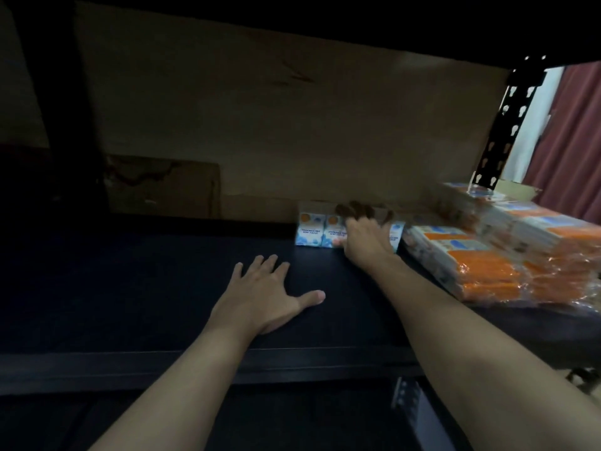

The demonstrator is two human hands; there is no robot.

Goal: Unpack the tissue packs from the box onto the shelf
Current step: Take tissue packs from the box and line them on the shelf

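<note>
A row of small blue-and-white tissue packs (312,234) stands upright at the back of the dark shelf (146,288), against the brown back panel. My right hand (366,237) reaches over the right part of that row, fingers curled over the top of the packs, and hides some of them. My left hand (270,297) lies flat on the shelf board in front, fingers spread, holding nothing. The box is out of view.
Stacks of orange-and-white tissue bundles in clear wrap (500,252) fill the shelf's right side. A black perforated upright (507,125) stands at the back right, a red curtain (572,135) beyond it. The shelf above hangs low.
</note>
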